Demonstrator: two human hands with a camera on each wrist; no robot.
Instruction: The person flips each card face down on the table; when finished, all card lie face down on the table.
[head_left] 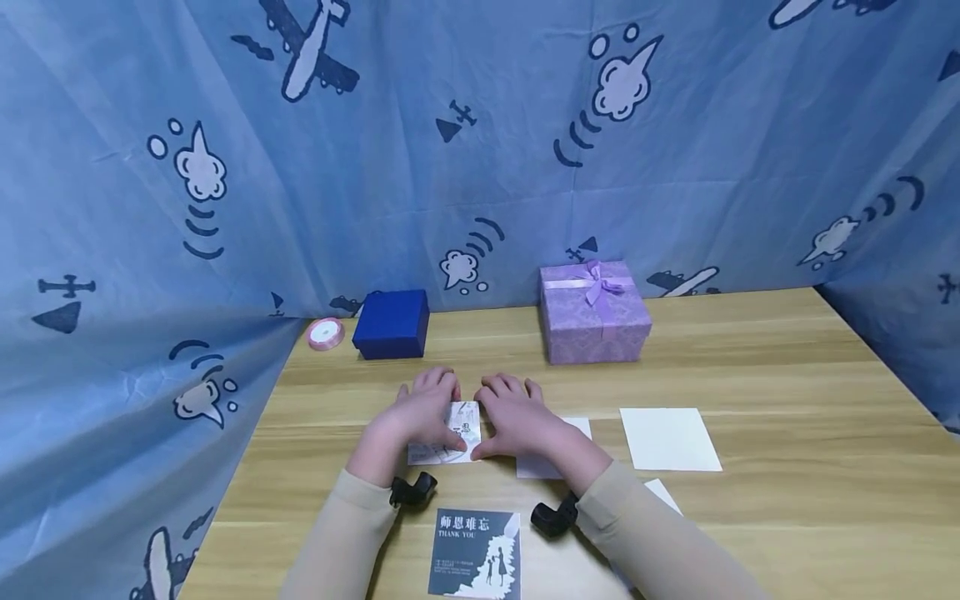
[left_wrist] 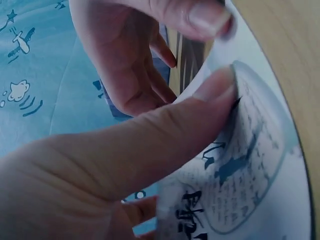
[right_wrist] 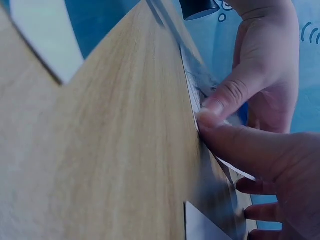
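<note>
A white printed card (head_left: 465, 423) with dark writing and drawings lies between the two hands on the wooden table. My left hand (head_left: 426, 410) holds its left side, thumb over the printed face, fingers toward the far edge. At the right side, my right hand (head_left: 519, 418) grips the card's edge between thumb and fingers. In the left wrist view the left thumb (left_wrist: 150, 142) presses on the card (left_wrist: 250, 200). The thumbs come close together at the near edge in the right wrist view, where the right hand (right_wrist: 295, 170) partly hides the card.
Nearer me lies a dark THANK YOU card (head_left: 474, 552). White sheets (head_left: 671, 440) lie to the right, some partly under the right arm. Behind stand a blue box (head_left: 392, 325), a pink ribbon roll (head_left: 325, 333) and a purple gift box (head_left: 596, 317) with a bow, before a blue curtain (head_left: 480, 150).
</note>
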